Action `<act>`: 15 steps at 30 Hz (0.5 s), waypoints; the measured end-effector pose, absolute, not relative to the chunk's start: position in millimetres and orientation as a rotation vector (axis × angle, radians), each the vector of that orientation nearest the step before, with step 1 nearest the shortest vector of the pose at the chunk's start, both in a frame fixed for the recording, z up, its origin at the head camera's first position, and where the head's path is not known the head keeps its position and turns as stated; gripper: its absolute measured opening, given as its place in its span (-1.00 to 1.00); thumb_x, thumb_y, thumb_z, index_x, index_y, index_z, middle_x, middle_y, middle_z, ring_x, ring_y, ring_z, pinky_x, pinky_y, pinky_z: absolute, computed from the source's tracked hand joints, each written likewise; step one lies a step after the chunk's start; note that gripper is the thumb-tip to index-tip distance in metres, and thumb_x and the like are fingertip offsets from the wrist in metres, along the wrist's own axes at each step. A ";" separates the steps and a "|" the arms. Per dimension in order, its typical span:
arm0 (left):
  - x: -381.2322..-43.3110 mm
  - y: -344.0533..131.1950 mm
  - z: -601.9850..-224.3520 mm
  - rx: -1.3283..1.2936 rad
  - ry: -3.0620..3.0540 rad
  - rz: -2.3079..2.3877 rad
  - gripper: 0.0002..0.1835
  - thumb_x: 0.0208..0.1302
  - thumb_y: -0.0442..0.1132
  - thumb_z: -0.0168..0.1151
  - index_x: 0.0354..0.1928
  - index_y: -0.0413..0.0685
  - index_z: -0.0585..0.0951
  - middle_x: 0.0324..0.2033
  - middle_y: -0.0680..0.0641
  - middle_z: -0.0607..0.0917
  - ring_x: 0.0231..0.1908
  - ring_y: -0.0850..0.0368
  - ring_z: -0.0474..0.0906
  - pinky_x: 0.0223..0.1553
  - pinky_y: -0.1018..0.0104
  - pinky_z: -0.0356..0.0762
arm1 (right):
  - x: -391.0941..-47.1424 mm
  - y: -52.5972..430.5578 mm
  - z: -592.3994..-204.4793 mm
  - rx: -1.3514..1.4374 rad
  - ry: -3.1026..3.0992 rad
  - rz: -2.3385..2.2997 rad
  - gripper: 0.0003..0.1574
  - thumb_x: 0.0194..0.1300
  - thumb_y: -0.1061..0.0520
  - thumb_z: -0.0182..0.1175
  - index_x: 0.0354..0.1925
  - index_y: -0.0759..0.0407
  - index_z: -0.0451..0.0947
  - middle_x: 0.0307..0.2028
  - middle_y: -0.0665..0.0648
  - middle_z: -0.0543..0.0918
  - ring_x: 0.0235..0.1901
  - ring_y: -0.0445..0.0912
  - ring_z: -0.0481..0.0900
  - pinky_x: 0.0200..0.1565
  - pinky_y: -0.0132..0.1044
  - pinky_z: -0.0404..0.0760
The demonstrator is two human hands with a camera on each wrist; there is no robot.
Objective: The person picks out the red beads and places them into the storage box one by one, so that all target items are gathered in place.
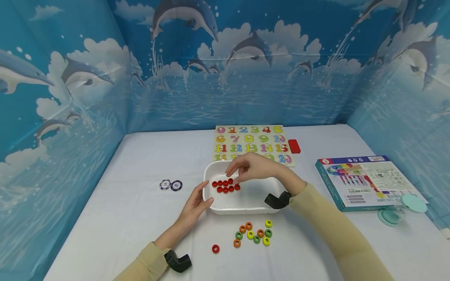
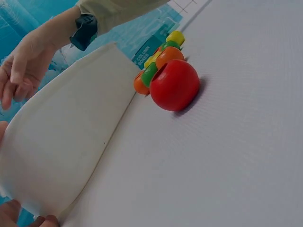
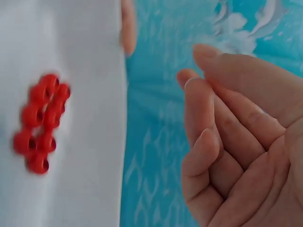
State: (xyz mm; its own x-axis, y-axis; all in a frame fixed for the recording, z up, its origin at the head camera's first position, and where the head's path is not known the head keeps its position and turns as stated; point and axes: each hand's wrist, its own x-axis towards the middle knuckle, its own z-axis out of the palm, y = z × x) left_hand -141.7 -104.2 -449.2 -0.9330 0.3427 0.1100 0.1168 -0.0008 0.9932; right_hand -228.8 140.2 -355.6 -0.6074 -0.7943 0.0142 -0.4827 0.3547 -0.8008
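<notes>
A white tray [image 1: 246, 201] holds two rows of red beads [image 1: 225, 190] at its left side. My left hand [image 1: 191, 203] holds the tray's near left corner, thumb at the front rim and fingers along the left side. In the left wrist view its fingertips [image 2: 47, 221] reach the tray's lower edge. Over the tray hovers my right hand [image 1: 256, 166], its fingers loosely bent beside the red beads. The right wrist view shows nothing between its thumb [image 3: 227, 64] and fingers. One loose red bead [image 1: 215, 248] lies on the table in front of the tray.
Several orange, green and yellow beads [image 1: 250, 234] lie before the tray. Behind it is a number board [image 1: 246, 143] with a red block [image 1: 294, 146]. Two chips [image 1: 170, 185] lie left. At right are a flat box [image 1: 372, 181] and an open jar with a mint lid [image 1: 414, 203].
</notes>
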 end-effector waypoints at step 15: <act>-141.7 -105.5 -449.5 0.516 2.106 2.036 -0.38 0.28 -0.26 0.04 0.33 -0.10 0.06 0.32 -0.13 0.03 0.31 -0.02 -0.11 0.26 0.08 -0.07 | -133.9 104.8 -404.6 -1.381 1.952 -1.184 -0.72 0.09 0.03 0.26 -0.18 0.03 0.55 -0.25 -0.07 0.62 -0.26 -0.16 0.55 -0.22 -0.34 0.58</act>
